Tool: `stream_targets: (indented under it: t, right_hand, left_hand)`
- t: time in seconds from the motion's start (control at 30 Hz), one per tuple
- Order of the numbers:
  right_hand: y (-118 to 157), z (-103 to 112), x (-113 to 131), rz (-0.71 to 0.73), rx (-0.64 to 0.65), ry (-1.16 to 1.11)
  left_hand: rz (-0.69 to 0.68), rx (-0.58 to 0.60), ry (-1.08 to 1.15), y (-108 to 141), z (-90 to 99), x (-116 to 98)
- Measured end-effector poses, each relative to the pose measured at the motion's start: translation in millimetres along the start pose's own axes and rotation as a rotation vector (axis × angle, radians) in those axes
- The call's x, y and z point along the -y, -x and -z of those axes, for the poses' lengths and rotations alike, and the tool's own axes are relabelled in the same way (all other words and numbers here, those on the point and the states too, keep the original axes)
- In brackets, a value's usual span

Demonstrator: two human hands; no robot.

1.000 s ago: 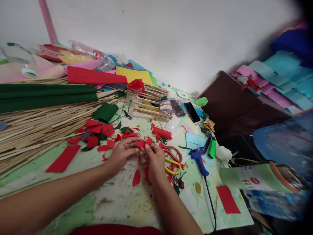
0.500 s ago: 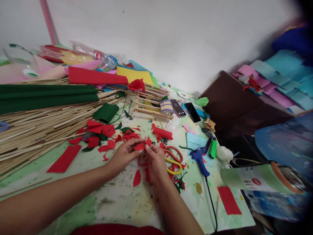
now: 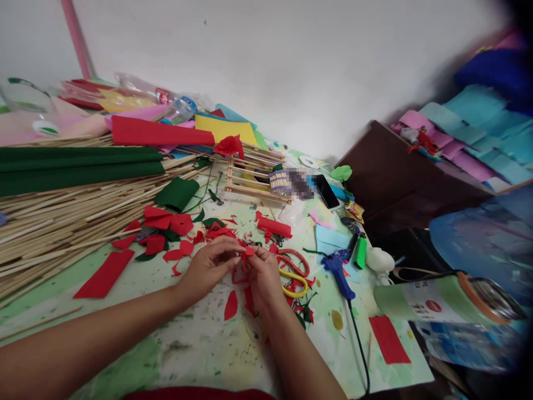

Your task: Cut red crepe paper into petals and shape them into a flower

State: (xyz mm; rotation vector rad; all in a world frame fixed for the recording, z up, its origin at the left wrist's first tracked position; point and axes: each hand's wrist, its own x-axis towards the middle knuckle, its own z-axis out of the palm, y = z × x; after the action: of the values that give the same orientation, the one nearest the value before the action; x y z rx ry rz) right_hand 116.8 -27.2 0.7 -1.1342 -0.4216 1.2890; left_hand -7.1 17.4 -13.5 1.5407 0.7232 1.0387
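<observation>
Red piece point(image 3: 249, 251) sits at our fingertips, just above the middle of the bench point(image 3: 200, 344). Our right hand point(image 3: 265, 272) pinches it between thumb and fingers; our left hand point(image 3: 214, 260) grips at its other edge, thumb and fingertips drawn together. Nearest us on the right, a red strip point(image 3: 390, 340) lies flat by the bench's edge. Below our hands rests a loose red petal point(image 3: 230, 305), and just beside the right one we see scissors point(image 3: 296, 275) — one loop orange, one yellow — among red and green scraps. A blue glue gun point(image 3: 339, 272) lies farther right with its black cord trailing toward us, a green marker point(image 3: 360, 253) near its tip. To our left is another red strip point(image 3: 104, 273); beyond it, cut red shapes point(image 3: 169, 219) heap by a curled dark green sheet point(image 3: 177, 194). Farther off, long sticks point(image 3: 83, 222) spread under a dark green roll point(image 3: 75, 169), while a stick frame point(image 3: 250, 180) stands near a red flower point(image 3: 229, 146). Clear plastic bottles point(image 3: 139, 89) lie at the back — against the pale wall point(image 3: 270, 66).
</observation>
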Motion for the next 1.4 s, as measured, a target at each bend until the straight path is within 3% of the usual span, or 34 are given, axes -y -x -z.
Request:
stream_targets:
  t: [0.4, 0.53, 0.8, 1.4]
  right_hand:
    - [2, 0, 2, 0.004, 0.006, 0.026]
    - [0, 1, 2, 0.025, -0.011, 0.019]
    - [0, -1, 3, 0.069, -0.074, -0.073]
    - [4, -1, 0, 0.251, -0.042, 0.244]
  left_hand:
    - [-0.063, 0.012, -0.174, 0, 2.2, -9]
    - [0.005, -0.034, -0.1, -2, 2.0, -5]
    - [0.327, -0.167, 0.143, -5, -1.7, 1]
    - [0.39, -0.124, 0.258, -7, -2.1, -4]
